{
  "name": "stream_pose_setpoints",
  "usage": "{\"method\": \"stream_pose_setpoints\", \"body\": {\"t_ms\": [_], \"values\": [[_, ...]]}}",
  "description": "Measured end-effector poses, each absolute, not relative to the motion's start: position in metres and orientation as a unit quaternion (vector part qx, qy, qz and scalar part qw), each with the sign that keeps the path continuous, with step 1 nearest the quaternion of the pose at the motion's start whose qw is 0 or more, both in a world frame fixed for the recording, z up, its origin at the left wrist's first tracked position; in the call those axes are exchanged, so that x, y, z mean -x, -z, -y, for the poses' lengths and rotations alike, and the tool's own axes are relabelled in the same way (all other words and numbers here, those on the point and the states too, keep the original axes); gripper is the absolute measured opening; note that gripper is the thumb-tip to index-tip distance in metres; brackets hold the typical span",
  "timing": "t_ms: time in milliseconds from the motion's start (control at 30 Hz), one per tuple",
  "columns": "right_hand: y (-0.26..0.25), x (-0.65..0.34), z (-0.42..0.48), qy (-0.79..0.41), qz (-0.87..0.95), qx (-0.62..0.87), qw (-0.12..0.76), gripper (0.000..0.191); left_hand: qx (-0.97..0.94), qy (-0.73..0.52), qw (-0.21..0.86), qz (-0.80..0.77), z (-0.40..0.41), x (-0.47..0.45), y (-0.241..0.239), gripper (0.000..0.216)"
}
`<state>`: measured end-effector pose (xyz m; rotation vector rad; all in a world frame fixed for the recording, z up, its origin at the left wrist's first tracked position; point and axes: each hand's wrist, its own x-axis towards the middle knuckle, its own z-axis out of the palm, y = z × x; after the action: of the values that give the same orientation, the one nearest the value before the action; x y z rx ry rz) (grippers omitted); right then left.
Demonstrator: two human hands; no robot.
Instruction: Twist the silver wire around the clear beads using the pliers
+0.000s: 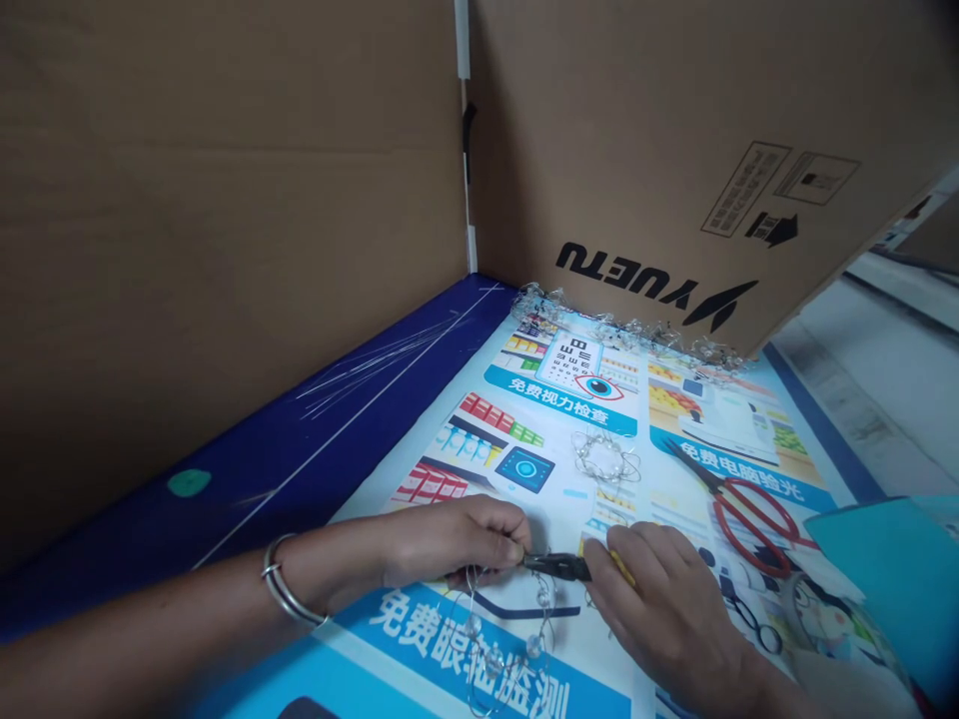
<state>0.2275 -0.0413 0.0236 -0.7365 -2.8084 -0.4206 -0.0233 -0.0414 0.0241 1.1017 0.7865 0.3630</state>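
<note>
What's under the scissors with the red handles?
The scissors lie over the poster. You can see some of it around them and through the gaps in their handles. Whatever is right beneath the blades and handles is covered, so I can't tell.

"How's the light in there?"
"Dim and cool. The left cardboard wall (225,200) sinks into brown shade, darkest low down, and a shadow runs along the corner on the right wall (636,120). The poster (576,509) is brightest, lit softly, seemingly from the right."
"Any glare?"
"Just small glints, on my bracelet (277,593) and the clear beads (492,661). The pliers (558,566) in my right hand (659,599) read nearly black."
"Is it sharp?"
"Fairly soft. Small print on the box blurs, the blue sheet (891,589) looks smeary, the top right corner darkens, and my left forearm (187,609) stretches toward the edge."
</note>
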Motion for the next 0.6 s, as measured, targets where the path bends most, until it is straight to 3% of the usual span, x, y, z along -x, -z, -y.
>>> {"method": "stream_pose_setpoints", "body": {"t_ms": [600], "values": [[-0.0179,-0.2215,0.0429,0.142,0.946,0.278,0.089,0.021,-0.485,-0.171,0.777,-0.364,0.0400,0.0219,-0.0247,0.019]]}}
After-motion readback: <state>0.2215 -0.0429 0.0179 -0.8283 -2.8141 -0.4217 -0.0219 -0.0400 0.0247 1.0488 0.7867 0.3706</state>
